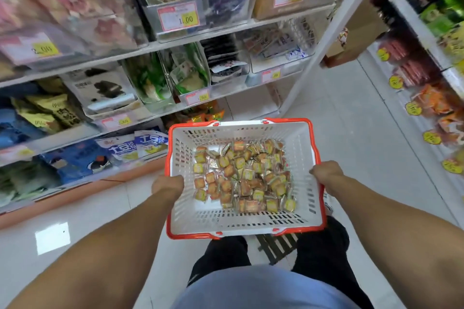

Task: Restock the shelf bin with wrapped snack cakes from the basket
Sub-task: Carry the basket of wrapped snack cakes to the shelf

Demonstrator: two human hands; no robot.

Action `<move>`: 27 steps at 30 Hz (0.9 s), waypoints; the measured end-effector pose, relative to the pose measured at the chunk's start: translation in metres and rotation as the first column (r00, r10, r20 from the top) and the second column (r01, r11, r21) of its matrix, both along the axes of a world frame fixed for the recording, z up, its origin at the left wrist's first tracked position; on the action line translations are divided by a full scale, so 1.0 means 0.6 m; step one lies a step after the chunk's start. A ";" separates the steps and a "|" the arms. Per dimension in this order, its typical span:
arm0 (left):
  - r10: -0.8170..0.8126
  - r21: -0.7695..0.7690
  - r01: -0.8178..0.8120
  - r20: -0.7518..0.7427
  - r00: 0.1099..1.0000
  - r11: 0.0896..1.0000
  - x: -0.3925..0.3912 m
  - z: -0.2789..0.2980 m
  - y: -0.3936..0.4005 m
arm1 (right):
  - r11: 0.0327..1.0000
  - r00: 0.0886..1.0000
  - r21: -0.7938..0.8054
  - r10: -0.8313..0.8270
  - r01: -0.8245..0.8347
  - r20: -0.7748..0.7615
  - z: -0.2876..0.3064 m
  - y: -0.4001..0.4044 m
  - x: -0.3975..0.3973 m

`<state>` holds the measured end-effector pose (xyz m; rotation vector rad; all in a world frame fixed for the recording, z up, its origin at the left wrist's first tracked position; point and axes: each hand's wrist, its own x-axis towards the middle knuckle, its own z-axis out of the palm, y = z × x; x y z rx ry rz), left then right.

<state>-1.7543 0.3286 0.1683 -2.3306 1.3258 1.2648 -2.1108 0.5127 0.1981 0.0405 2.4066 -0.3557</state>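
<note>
A white plastic basket [298, 148] with a red rim hangs in front of me at waist height. Several wrapped snack cakes [244, 174] in orange and yellow foil cover its bottom. My left hand [167, 184] grips the basket's left rim, fingers curled over the edge. My right hand [326, 173] grips the right rim the same way. A heap of similar orange and yellow packets [208, 114] shows on the low shelf just beyond the basket's far edge; its container is hidden.
Shelving [175, 44] with clear bins of packaged snacks and price tags runs along the left. A second shelf unit [426, 98] with orange packets stands on the right. Between them lies a glossy white tiled aisle [351, 113]. A cardboard box [351, 42] sits at the far end.
</note>
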 end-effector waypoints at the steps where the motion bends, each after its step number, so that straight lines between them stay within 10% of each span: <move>1: 0.022 0.003 -0.022 -0.005 1.000 1.000 0.005 -0.004 0.002 | 1.000 1.000 0.013 0.025 -0.026 0.009 -0.003 -0.006 0.001; 14: 0.224 0.030 -0.224 -0.006 0.975 0.974 -0.017 -0.051 0.047 | 0.964 0.959 0.069 0.246 -0.257 0.137 -0.083 -0.054 -0.083; 27: 0.288 0.065 -0.291 0.046 0.956 0.954 -0.180 -0.404 0.095 | 0.873 0.879 0.163 0.423 -0.460 0.219 -0.465 -0.101 -0.260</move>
